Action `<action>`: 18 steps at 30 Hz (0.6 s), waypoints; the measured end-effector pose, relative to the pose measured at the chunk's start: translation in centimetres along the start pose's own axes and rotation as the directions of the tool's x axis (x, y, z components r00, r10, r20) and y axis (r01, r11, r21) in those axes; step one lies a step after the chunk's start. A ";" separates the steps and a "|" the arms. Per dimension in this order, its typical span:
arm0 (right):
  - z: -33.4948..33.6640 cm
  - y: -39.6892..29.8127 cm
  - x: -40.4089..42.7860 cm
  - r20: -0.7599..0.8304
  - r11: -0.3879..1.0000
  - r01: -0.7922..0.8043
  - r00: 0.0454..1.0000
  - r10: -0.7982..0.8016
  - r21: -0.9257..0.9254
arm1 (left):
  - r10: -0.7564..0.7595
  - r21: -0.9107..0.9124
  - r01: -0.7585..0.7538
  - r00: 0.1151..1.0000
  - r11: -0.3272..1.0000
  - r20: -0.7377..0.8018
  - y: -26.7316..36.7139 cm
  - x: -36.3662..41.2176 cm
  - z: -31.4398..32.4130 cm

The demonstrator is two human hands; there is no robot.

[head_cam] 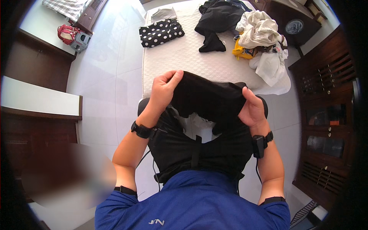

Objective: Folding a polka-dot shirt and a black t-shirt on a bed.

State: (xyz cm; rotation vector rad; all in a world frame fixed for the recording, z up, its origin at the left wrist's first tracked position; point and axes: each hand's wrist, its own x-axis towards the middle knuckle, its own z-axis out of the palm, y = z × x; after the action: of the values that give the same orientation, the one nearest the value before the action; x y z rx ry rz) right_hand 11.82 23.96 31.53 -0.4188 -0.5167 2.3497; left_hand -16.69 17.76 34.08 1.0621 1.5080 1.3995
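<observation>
A black garment (211, 97) is stretched between my two hands above my lap, its lower edge hanging unevenly over my black trousers. My left hand (166, 87) pinches its upper left corner between thumb and fingers. At the other end, my right hand (252, 108) holds the upper right corner with the thumb on top; some of its fingers are behind the cloth. A folded black cloth with white dots (161, 33) lies on the bed beyond, close to a folded light grey cloth (164, 15).
On the white bed cover (178, 61), a loose black garment (218, 21) lies near a heap of cream clothes (257, 28) with a yellow item (243, 51). Dark wooden cabinets (325, 115) stand at the right. A red and grey backpack (73, 37) rests at far left.
</observation>
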 end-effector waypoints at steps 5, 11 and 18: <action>1.7 0.2 0.4 -0.068 0.968 -0.082 0.995 0.067 -0.237 | -0.027 0.054 0.025 0.999 0.998 0.030 -0.8 -0.2 0.3; 0.9 1.2 0.5 -0.077 0.469 -0.171 0.974 0.213 -0.866 | 0.083 -0.091 -0.097 0.986 0.991 -0.148 -0.3 0.7 0.1; 0.7 1.8 -0.1 -0.065 0.535 -0.348 0.877 0.477 -0.770 | 0.048 -0.041 -0.051 0.996 0.998 -0.076 -0.6 0.3 0.2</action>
State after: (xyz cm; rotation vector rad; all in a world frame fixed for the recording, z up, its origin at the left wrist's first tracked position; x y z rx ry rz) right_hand 10.62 22.45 31.33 -0.8232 -1.6993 2.5048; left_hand -16.59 18.06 33.51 1.0364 1.5074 1.5149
